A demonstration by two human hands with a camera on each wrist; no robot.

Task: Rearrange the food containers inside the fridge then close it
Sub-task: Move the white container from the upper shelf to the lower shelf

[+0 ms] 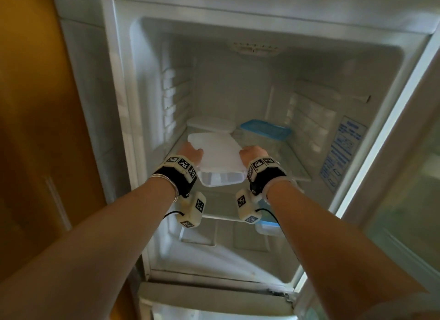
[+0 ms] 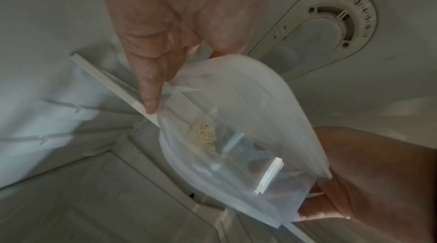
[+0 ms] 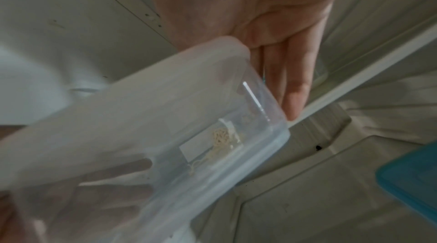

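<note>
Both hands, left hand (image 1: 192,152) and right hand (image 1: 252,154), grasp the white-lidded container (image 1: 215,153) by its ends, fingers underneath, at the front of the upper shelf (image 1: 296,163) beside the blue-lidded container (image 1: 265,129); keep it level, slide back gently, avoid knocking neighbours

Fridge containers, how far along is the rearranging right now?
Partway. Already placed: a white-lidded container and a blue-lidded container sit at the back of the shelf. In hand: the left hand and right hand hold a clear container with a white lid by its sides, at the shelf's front edge. Left: set it down, handle another blue-lidded box lower down, and close the open door.
</note>
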